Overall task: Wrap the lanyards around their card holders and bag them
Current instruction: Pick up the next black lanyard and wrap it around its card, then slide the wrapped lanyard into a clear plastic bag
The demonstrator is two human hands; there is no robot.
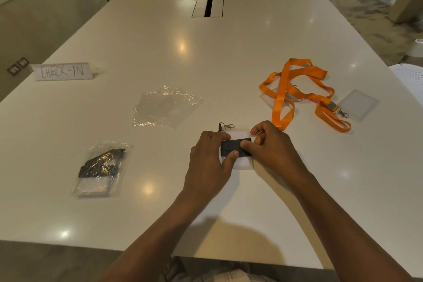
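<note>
I have one head camera only, worn high above the near edge of the white table (160, 57), looking forward and down toward 12 o'clock, wide angle, both forearms entering from 6 o'clock, near the hands, far end at 12 o'clock.

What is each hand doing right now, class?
Left hand: grips the card holder wrapped in the black lanyard.
Right hand: pinches the same black lanyard.
</note>
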